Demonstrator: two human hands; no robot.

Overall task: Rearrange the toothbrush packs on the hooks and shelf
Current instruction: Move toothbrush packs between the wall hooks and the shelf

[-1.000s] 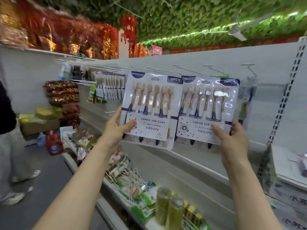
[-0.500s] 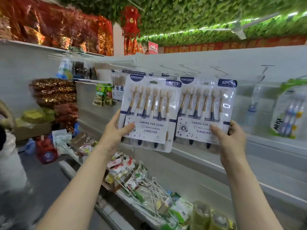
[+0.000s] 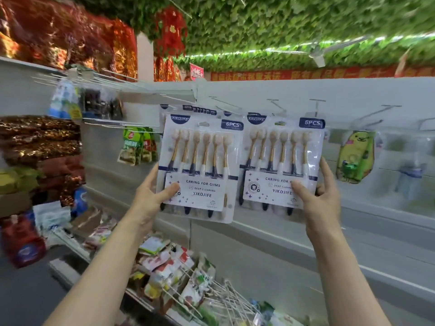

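The left clear plastic toothbrush pack [image 3: 200,165] and the right clear plastic toothbrush pack [image 3: 281,161] each show beige brush heads on golden necks, handles alternating navy and white, navy badges with white lettering, and a white card sprinkled with purple stars. The yellow cartoon-faced pouch [image 3: 355,156] carries green patches, while the leaf-patterned green ceiling [image 3: 282,31] borders glossy red-and-gold foil decorations [image 3: 70,38].

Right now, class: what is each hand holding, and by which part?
The left hand pinches the left toothbrush pack at its lower left corner; the right hand pinches the right toothbrush pack at its lower right edge, thumbs on the front.
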